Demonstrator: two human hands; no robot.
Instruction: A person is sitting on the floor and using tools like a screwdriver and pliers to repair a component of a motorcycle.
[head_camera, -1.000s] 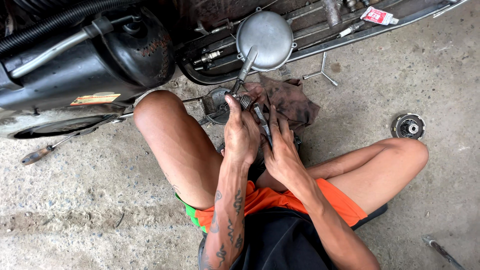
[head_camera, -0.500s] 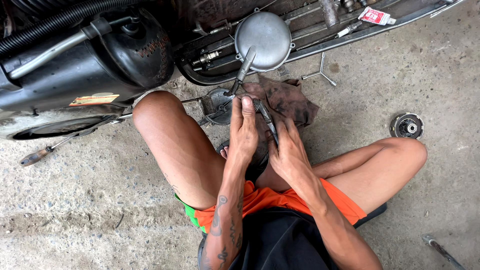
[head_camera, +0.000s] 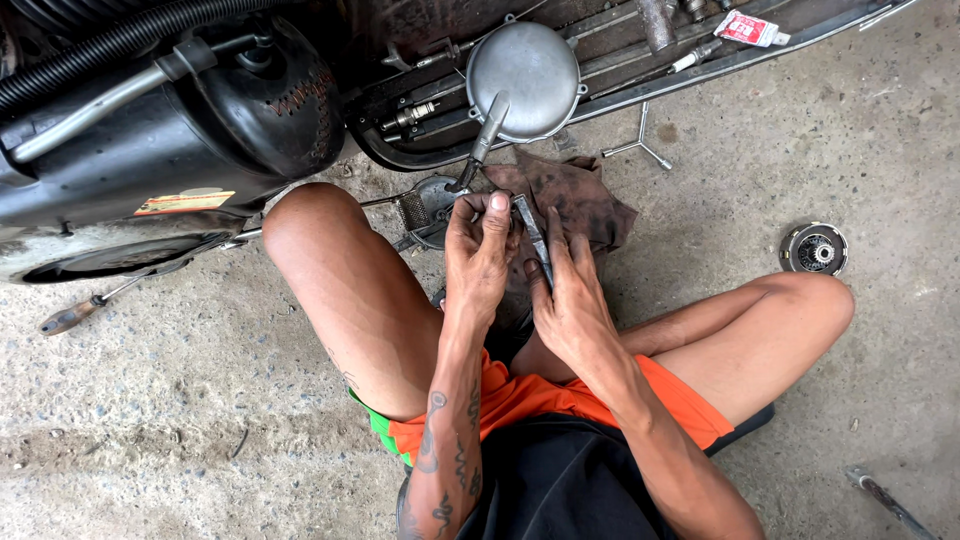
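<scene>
Scooter underside (head_camera: 150, 150), black, lies across the top of view on rough concrete floor (head_camera: 150, 420). Person sits on the floor, knees apart, orange shorts. Round grey engine cover (head_camera: 525, 65) with a kick lever (head_camera: 485, 135) angling down from it sits just above the hands.

Step in hand, as judged: fitting or adjusting a small part at the lever's lower end, both hands working close together between the knees.

Left hand (head_camera: 480, 260): fingers curled shut, thumb on top, pinching something small at the lever foot; what exactly, cannot tell. Right hand (head_camera: 570, 300): fingers loosely closed round a slim flat metal tool (head_camera: 533, 235), tip pointing up toward the left hand's fingertips.

Next move likely calls for fine alignment of tool tip to part, steady grip, little force.

Tool: grey, narrow, dull with grime, held just beside the left thumb, over a dirty brown rag (head_camera: 580, 195).

Nearby: three-armed socket wrench (head_camera: 640, 145), round clutch-like part (head_camera: 815, 248) well apart to the right, screwdriver (head_camera: 80, 310) far left.
</scene>
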